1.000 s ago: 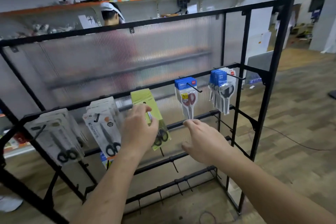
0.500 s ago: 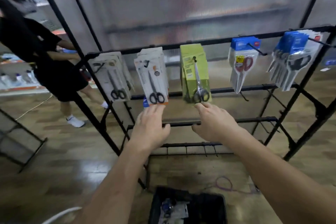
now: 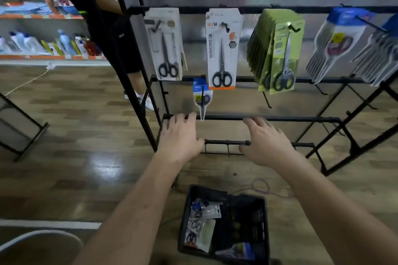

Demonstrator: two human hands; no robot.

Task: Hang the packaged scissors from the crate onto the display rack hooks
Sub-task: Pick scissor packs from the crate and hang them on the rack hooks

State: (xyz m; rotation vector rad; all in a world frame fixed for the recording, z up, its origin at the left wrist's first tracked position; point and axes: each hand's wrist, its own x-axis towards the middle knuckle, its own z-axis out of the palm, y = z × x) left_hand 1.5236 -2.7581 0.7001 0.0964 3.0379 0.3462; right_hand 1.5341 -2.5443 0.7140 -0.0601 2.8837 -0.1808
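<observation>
Your left hand (image 3: 181,137) and right hand (image 3: 267,142) are both empty, fingers loosely spread, before the lower bars of the display rack (image 3: 290,119). Packaged scissors (image 3: 201,230) lie in the crate (image 3: 243,217) below; the bare hooks (image 3: 267,100) presumably await them.

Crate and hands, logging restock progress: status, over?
Left hand and right hand open, empty, before the lower rack bars. Scissors packs left in crate. Nothing blocking reach down.
</observation>
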